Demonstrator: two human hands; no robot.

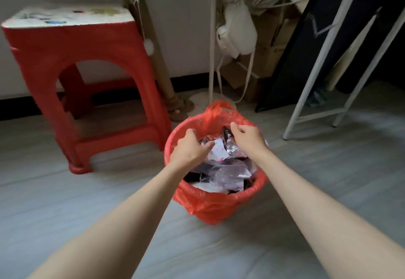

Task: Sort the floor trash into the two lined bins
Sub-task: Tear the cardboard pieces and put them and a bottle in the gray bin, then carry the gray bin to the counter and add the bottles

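Observation:
A bin lined with a red plastic bag [210, 204] stands on the grey floor, filled to the rim with clear, silver and dark wrappers and white paper [221, 169]. Both my hands are over its far half. My left hand [189, 148] curls over the left rim, with its thumb touching a white scrap [219, 149]; what its fingers hold is hidden. Close to the far rim, my right hand [247, 137] is closed with its fingertips against a dark, shiny wrapper [226, 133] that sticks up from the pile. Only this one bin is in view.
A red plastic stool [87, 77] stands left of the bin. Behind it are a cardboard scratching post [153, 53], a white stand with hanging bags [236, 29], cardboard boxes [263, 59] and a white-legged frame with a dark panel [317, 77] on the right. Grey floor [87, 191] stretches in front.

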